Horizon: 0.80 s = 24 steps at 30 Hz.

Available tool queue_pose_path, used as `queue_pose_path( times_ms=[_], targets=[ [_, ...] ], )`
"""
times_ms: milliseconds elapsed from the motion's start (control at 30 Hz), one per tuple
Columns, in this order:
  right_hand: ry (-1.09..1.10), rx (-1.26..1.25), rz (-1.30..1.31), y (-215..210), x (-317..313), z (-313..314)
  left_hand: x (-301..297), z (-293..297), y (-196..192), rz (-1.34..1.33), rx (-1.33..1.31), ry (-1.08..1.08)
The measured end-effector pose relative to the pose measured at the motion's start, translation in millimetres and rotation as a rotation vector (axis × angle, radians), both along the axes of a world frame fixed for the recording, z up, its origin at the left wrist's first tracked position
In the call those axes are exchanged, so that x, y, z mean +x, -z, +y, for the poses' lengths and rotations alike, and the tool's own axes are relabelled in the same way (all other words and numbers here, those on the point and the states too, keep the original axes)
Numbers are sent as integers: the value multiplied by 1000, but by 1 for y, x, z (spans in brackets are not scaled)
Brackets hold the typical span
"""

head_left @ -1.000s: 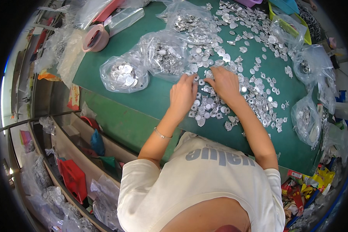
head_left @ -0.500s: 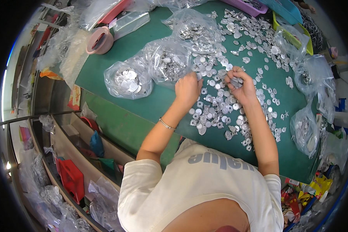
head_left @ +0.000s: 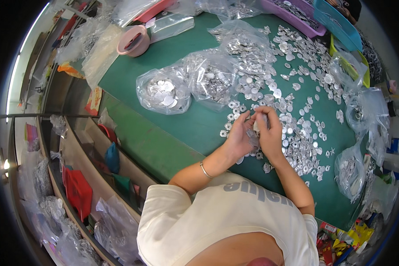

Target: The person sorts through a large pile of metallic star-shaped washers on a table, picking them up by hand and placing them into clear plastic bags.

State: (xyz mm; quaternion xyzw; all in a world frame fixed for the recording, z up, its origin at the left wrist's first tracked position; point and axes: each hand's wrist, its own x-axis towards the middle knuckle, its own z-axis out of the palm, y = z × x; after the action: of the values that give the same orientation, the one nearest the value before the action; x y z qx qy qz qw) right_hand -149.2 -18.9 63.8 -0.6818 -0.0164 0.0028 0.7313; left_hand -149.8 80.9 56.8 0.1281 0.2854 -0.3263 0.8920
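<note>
Over the near part of the pile my two hands meet. My left hand (head_left: pixel 240 136) is cupped, palm turned up, with small flat silver metal pieces (head_left: pixel 252 139) against its palm and fingers. My right hand (head_left: pixel 271 133) is closed round more silver pieces, its fingertips touching those of the left. The exact shape of the held pieces is partly hidden by the fingers. Around both hands lie loose silver metal pieces (head_left: pixel 297 144), many round with notched rims, spread on the green tabletop (head_left: pixel 164 128).
Clear plastic bags of silver pieces stand left of the pile: a near bag (head_left: pixel 164 91) and a fuller bag (head_left: pixel 213 80). Another bag (head_left: pixel 350 168) lies at right. A pink bowl (head_left: pixel 134 42), purple tray (head_left: pixel 297 17) and blue basket (head_left: pixel 337 24) line the far side.
My left hand has left the side of the plastic bag and come toward me and right. My right hand has moved nearer to me, and both hands now touch. The view has shifted slightly.
</note>
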Motion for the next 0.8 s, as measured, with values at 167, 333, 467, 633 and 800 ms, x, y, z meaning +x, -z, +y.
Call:
queue_pose_path(
  times_ms=[167,333,467,633,800],
  targets=[
    [-109,-452,-465,-16,-9,3,-7,2,24,30,-43,-49],
    [19,-260,-327,-24,-14,-11,5,51,-7,45,-32,-445],
    [-34,19,-83,-17,-19,-24,30,116,-34,-442,632,-1117],
    [-115,-8,-36,-6,-21,-24,52,172,-10,-743,2089,-906],
    [-321,-218,104,5,-17,4,44,174,-2,-891,2200,-744]
  ],
)
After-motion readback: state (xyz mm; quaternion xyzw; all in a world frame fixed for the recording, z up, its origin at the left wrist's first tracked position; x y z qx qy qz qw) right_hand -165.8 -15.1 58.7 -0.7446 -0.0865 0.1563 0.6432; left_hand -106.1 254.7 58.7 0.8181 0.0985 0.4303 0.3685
